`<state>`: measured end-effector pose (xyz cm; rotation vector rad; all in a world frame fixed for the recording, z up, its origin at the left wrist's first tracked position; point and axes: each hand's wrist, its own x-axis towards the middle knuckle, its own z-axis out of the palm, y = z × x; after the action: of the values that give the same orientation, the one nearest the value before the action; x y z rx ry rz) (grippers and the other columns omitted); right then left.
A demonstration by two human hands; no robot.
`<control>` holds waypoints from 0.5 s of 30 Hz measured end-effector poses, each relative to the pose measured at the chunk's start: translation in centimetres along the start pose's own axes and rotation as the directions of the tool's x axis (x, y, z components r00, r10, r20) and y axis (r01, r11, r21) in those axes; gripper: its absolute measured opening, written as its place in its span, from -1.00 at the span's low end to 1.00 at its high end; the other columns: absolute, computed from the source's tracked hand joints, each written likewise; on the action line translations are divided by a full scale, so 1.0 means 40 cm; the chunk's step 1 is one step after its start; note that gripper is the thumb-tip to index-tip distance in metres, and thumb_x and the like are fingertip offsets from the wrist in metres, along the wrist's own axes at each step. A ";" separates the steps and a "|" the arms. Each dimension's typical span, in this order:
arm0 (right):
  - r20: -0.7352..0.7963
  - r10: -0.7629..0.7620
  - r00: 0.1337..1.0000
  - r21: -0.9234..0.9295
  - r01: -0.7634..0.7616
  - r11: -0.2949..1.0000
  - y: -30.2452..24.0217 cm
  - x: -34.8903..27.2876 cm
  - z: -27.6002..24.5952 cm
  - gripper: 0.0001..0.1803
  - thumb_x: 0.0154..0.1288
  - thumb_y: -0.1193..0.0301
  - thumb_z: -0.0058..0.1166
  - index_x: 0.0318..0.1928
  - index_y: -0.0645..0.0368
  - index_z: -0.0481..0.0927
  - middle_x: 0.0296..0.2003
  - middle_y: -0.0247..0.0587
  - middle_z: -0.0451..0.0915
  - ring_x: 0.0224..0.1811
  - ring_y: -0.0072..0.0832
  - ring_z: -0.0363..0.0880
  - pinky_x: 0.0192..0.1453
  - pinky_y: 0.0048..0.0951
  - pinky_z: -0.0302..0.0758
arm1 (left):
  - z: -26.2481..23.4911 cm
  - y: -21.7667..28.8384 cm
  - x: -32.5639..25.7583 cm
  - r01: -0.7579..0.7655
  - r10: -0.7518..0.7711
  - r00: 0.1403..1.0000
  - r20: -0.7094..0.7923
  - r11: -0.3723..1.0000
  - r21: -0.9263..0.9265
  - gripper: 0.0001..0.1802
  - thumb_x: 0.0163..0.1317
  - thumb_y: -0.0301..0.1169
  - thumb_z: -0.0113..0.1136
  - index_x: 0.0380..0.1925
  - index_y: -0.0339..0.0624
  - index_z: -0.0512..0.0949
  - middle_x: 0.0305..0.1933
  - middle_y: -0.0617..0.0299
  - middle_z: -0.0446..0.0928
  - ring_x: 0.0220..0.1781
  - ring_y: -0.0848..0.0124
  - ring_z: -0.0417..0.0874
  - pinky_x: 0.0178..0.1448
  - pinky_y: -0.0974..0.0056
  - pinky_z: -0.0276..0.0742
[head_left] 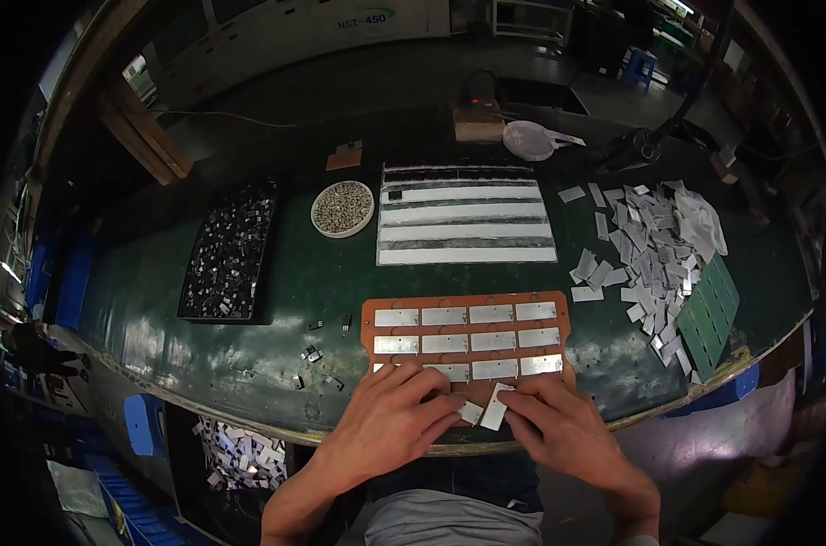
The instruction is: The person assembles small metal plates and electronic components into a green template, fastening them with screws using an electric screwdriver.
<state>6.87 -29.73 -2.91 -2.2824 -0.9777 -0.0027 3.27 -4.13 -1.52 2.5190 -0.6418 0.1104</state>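
An orange fixture board [370,332] lies near the table's front edge, with rows of flat silver metal plates in its slots. At its lower side my right hand [563,419] pinches a small rectangular metal plate [496,408], tilted upright, between thumb and finger. My left hand [399,409] reaches over the lower left of the board. Its thumb and fingertips close on another metal plate [470,412], mostly covered by the fingers. The two plates are side by side, almost touching. My hands hide part of the board's bottom edge.
A black tray [220,318] of small dark parts stands left, near a round bowl [315,224] of tiny metal pieces. Behind the fixture lies a white-striped board [468,218]. Loose plates [649,264] pile up at right, beside a green panel [709,314] and whitish bag [702,223].
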 end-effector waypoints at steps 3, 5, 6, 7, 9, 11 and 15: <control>0.027 -0.039 0.999 -0.123 0.042 0.992 0.000 0.000 0.006 -0.65 0.16 0.43 0.37 0.00 0.03 0.69 -0.08 -0.34 0.57 -0.20 -0.36 0.65 -0.16 -0.29 0.62 | -0.002 0.007 0.002 0.060 -0.060 0.998 0.008 0.998 0.010 -0.76 0.16 -0.28 0.45 -0.16 0.01 0.72 -0.13 0.38 0.60 -0.04 0.29 0.59 -0.03 0.17 0.51; 0.052 -0.023 0.998 -0.177 0.032 0.984 -0.012 0.012 0.002 -0.62 0.12 0.46 0.40 0.00 -0.02 0.71 -0.05 -0.37 0.61 -0.16 -0.38 0.64 -0.11 -0.30 0.62 | 0.001 0.008 0.008 -0.004 0.004 0.998 -0.060 1.000 0.007 -0.76 0.17 -0.28 0.44 -0.16 0.00 0.72 -0.13 0.40 0.61 -0.06 0.31 0.59 -0.05 0.17 0.48; 0.043 -0.101 0.994 -0.200 0.108 0.974 -0.014 0.029 -0.008 -0.64 0.11 0.44 0.42 -0.03 -0.02 0.72 -0.04 -0.41 0.60 -0.15 -0.38 0.62 -0.09 -0.30 0.60 | 0.004 0.010 0.008 -0.002 0.003 0.998 -0.064 1.000 0.005 -0.76 0.17 -0.28 0.44 -0.16 0.00 0.72 -0.13 0.40 0.61 -0.06 0.31 0.59 -0.05 0.17 0.48; 0.035 -0.180 0.983 -0.224 0.183 0.957 -0.015 0.038 -0.014 -0.65 0.09 0.42 0.44 -0.07 -0.03 0.72 -0.04 -0.44 0.60 -0.14 -0.38 0.60 -0.06 -0.29 0.59 | 0.007 0.012 0.006 -0.007 0.008 0.998 -0.057 1.000 0.017 -0.76 0.16 -0.29 0.44 -0.16 0.00 0.72 -0.12 0.41 0.61 -0.07 0.32 0.59 -0.05 0.18 0.46; 0.037 -0.174 0.984 -0.207 0.178 0.962 -0.011 0.033 -0.017 -0.66 0.08 0.40 0.45 -0.08 -0.02 0.72 -0.05 -0.45 0.60 -0.13 -0.38 0.59 -0.05 -0.28 0.58 | 0.011 0.010 0.001 -0.011 0.013 0.999 -0.052 1.000 0.025 -0.76 0.15 -0.29 0.44 -0.17 0.00 0.71 -0.12 0.41 0.61 -0.07 0.32 0.58 -0.05 0.19 0.45; 0.040 -0.166 0.985 -0.188 0.170 0.967 -0.003 0.027 -0.021 -0.67 0.08 0.38 0.45 -0.10 -0.01 0.72 -0.06 -0.46 0.61 -0.11 -0.37 0.58 -0.04 -0.28 0.58 | 0.010 0.001 -0.006 -0.017 0.017 0.999 -0.033 1.000 0.017 -0.76 0.14 -0.31 0.44 -0.16 0.00 0.71 -0.14 0.40 0.60 -0.08 0.33 0.58 -0.05 0.21 0.42; 0.007 -0.099 0.995 -0.158 0.099 0.982 0.006 0.011 -0.014 -0.70 0.10 0.41 0.43 -0.12 0.03 0.71 -0.14 -0.43 0.60 -0.16 -0.36 0.61 -0.06 -0.26 0.57 | 0.005 0.000 -0.009 0.024 -0.019 0.998 -0.059 0.996 0.083 -0.75 0.14 -0.33 0.44 -0.16 -0.02 0.71 -0.16 0.39 0.59 -0.11 0.34 0.59 -0.05 0.20 0.43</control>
<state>7.47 -29.88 -2.51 -2.3738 -1.1254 -0.1283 2.95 -4.07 -1.77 2.5917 -0.5983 0.2063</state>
